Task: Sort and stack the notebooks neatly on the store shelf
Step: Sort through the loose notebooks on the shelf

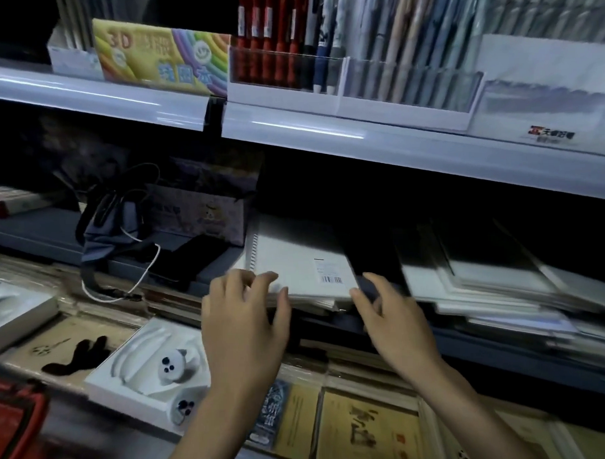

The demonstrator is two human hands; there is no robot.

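A white spiral notebook with a barcode lies on top of a small stack on the middle shelf. My left hand reaches to the stack's near left corner, fingers spread and loosely bent over its edge. My right hand is at the near right corner, its fingertips on a dark notebook lying beside the white one. To the right, a messy pile of notebooks spreads out, fanned and askew. The picture is blurred, so exact finger contact is unclear.
A grey bag with a white cable and a purple box sit on the shelf to the left. Pens fill the upper shelf. Below lie a white tray with toys, calligraphy sets and a red basket.
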